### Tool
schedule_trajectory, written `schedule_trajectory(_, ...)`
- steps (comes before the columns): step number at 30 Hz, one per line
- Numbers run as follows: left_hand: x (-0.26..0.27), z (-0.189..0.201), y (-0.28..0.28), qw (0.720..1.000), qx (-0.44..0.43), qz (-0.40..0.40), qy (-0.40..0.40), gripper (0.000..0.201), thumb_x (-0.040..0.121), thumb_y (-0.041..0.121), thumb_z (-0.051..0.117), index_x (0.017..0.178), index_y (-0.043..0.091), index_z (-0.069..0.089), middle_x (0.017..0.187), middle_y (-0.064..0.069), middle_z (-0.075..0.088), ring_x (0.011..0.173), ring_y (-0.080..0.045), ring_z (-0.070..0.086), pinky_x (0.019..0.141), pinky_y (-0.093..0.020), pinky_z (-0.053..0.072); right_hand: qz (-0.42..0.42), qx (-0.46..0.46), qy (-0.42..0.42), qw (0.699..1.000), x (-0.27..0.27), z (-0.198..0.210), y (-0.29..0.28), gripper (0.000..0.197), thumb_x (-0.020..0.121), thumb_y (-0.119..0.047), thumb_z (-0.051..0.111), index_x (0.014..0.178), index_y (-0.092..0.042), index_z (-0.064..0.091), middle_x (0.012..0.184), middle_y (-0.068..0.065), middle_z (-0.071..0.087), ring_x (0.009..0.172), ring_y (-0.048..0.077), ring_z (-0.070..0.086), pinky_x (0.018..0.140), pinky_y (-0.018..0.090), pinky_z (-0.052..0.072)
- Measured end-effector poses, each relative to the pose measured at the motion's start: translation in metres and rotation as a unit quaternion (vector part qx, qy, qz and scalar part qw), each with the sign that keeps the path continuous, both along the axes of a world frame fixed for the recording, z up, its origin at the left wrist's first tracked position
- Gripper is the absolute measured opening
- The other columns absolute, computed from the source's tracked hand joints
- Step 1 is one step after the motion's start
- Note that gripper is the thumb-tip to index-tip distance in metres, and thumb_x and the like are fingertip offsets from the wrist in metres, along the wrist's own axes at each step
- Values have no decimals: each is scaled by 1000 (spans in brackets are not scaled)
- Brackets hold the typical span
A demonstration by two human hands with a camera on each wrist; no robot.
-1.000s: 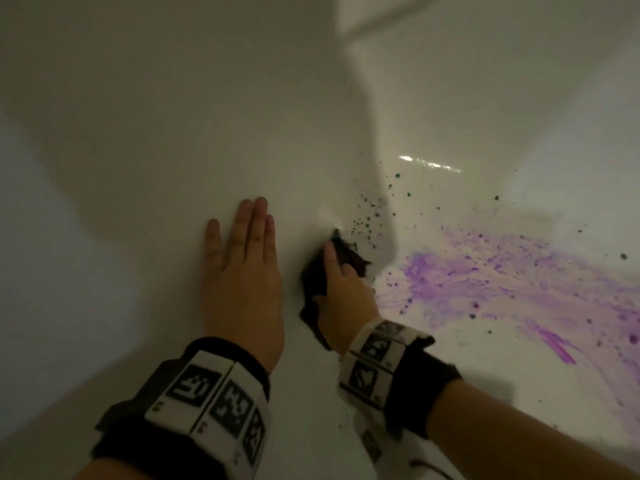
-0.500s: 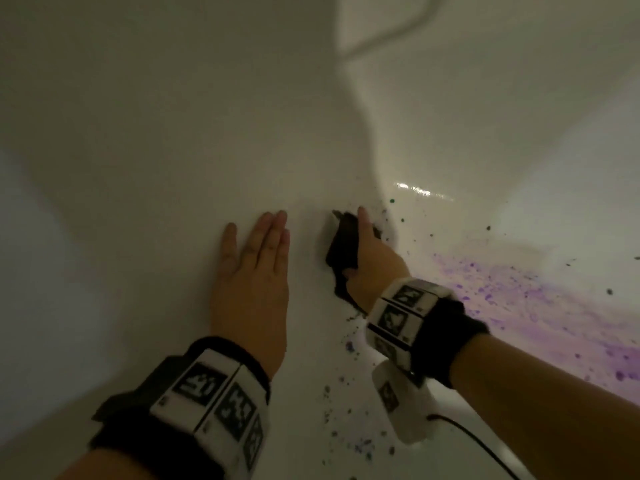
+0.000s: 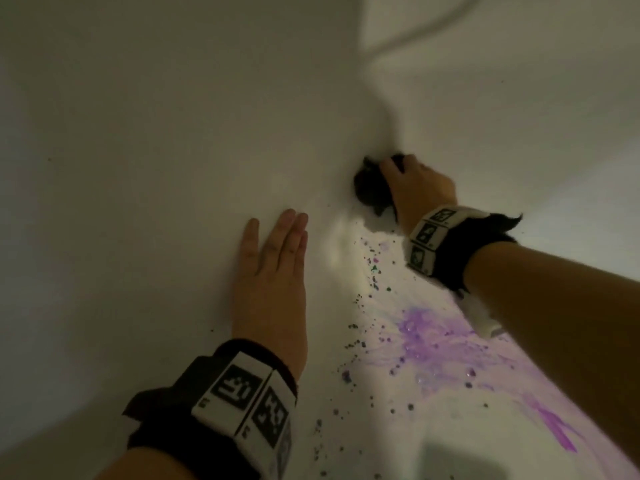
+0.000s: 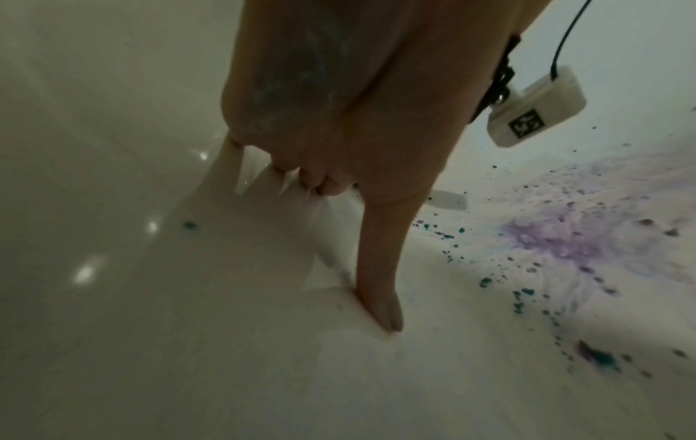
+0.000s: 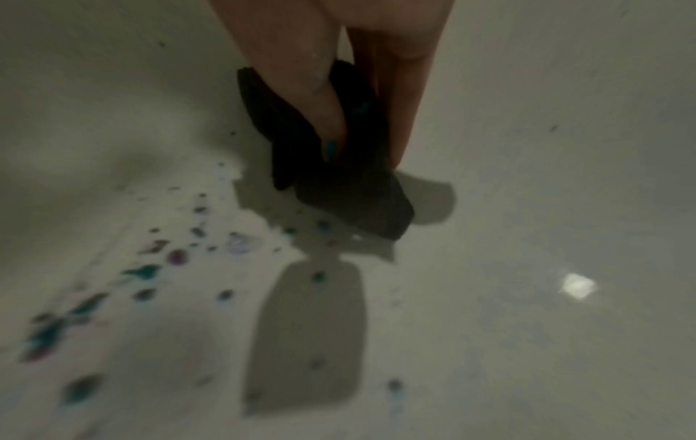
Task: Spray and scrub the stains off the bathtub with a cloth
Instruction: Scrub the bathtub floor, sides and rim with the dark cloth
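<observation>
My left hand (image 3: pixel 277 244) lies flat, fingers straight, against the white bathtub (image 3: pixel 156 150) wall; the left wrist view shows it (image 4: pixel 339 166) with the thumb pressed to the surface. Farther off and to the right, my right hand (image 3: pixel 412 188) grips a dark cloth (image 3: pixel 369 188) and presses it to the tub where wall meets floor. In the right wrist view the cloth (image 5: pixel 350 196) sits pinched between thumb and fingers of that hand (image 5: pixel 365 148). A purple stain (image 3: pixel 436 337) and dark and teal specks (image 3: pixel 374 268) spread over the floor between my arms.
A white camera box on a cable (image 4: pixel 535 110) hangs under my right wrist. A pale curved line (image 3: pixel 415 32) crosses the tub's far end. More purple streaks (image 3: pixel 557 427) run toward the lower right. The left wall carries only a few specks.
My right hand has pushed the cloth away from me and to the right, along the foot of the wall. The specks it covered are gone. The left hand stays flat.
</observation>
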State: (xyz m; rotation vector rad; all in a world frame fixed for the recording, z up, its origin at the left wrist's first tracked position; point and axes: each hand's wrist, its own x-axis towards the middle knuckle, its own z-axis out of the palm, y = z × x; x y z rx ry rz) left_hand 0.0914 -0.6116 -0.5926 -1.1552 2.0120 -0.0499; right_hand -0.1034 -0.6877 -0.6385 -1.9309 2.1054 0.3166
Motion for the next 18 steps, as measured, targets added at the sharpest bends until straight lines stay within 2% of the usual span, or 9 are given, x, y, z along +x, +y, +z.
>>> schedule_trajectory(4,-4,1,-1,1000,4,-3,-19,85,95,34,31,135,-6,-33,139,-23,-45,131,-39,-38,99,-59,-22,79,49,-2,996,37,-20,40,53,90,-35,52,138,-22,33,132,11,42,119,33,43,85,40,43)
schedule_trajectory(5,-5,2,-1,1000,3,-3,-22,86,95,33,32,134,-5,-34,139,-23,-45,131,-38,-37,99,-59,-22,119,39,-12,992,44,-21,57,50,89,-31,54,135,-19,39,127,13,47,114,34,48,81,39,46)
schedule_trajectory(7,-4,2,-2,1000,5,-5,-22,88,94,32,33,133,-5,-35,139,-23,-45,131,-38,-38,100,-59,-22,183,50,-55,980,55,-12,93,44,73,-27,65,115,-17,61,103,14,61,88,33,61,62,33,50)
schedule_trajectory(9,-3,5,-3,1000,13,-7,-21,90,93,32,35,134,-5,-35,138,-23,-45,131,-38,-38,102,-58,-21,224,77,-121,964,47,-14,117,40,74,-27,49,109,-15,64,102,12,62,86,32,61,64,33,50)
schedule_trajectory(10,-3,6,-3,1000,16,-7,-19,90,92,31,36,134,-6,-35,138,-23,-45,131,-38,-38,102,-58,-21,160,77,-170,969,41,-11,122,36,79,-27,46,109,-16,62,106,11,61,91,32,60,70,35,51)
schedule_trajectory(11,-3,6,-3,1000,15,-8,-19,89,93,31,35,134,-6,-34,138,-23,-46,131,-38,-38,102,-58,-21,54,21,-226,972,33,-6,120,28,84,-29,52,108,-19,61,106,8,60,92,31,60,75,36,52)
schedule_trajectory(13,-2,5,-2,1000,11,-9,-22,85,94,30,32,134,-6,-34,138,-24,-45,131,-38,-38,103,-58,-21,-146,-78,-243,956,19,1,92,31,87,-31,58,116,-22,53,111,5,56,98,28,58,84,37,50)
schedule_trajectory(16,-4,4,-1,1000,12,-5,-15,82,95,30,30,133,-7,-34,139,-23,-44,132,-38,-37,101,-57,-22,-238,-173,-269,917,13,10,31,56,83,-19,59,135,-18,37,126,9,50,110,30,53,94,38,45)
schedule_trajectory(18,-4,2,0,1000,9,-4,-14,83,95,31,31,134,-6,-32,140,-23,-43,133,-38,-35,100,-57,-22,-228,-147,-289,918,29,15,4,64,84,-12,56,142,-15,28,137,10,43,120,30,47,98,34,38)
